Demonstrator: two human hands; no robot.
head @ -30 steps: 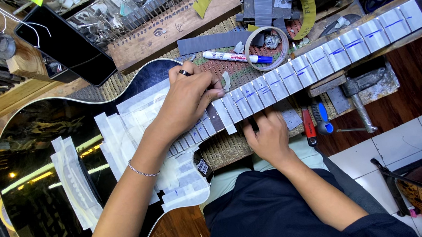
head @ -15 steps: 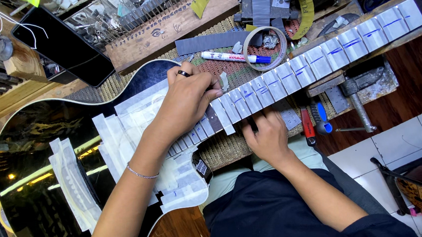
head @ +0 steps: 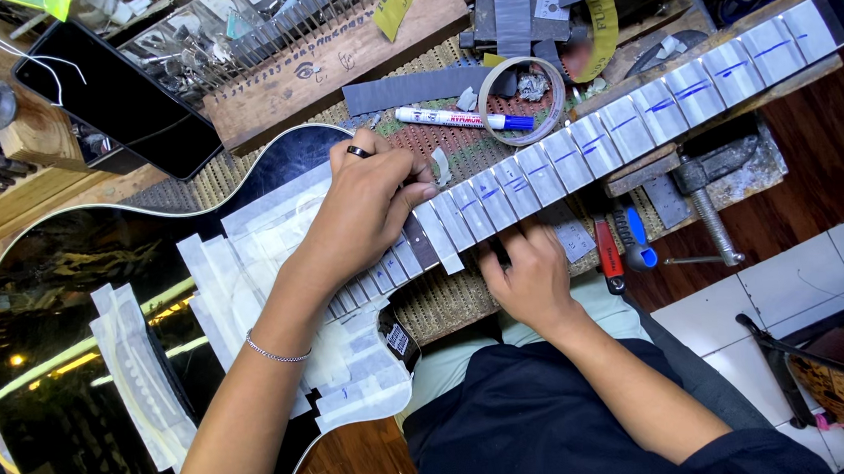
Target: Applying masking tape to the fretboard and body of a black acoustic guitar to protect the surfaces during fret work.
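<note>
cluttered workbench: one guitar (head: 78, 324); left hand (head: 364, 206), right hand (head: 525, 274) fingers flat on neck (head: 576, 155).

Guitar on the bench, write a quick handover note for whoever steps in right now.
Left hand: flat on the fretboard where the neck meets the black guitar body, fingers pressing a tape strip.
Right hand: at the neck's near edge, fingertips on the strips.
Done: fretboard covered in white tape strips, many marked blue; body around the neck end masked.
Left: cannot tell; a few frets near the body show bare.
Tape roll and marker lie behind the neck.
</note>
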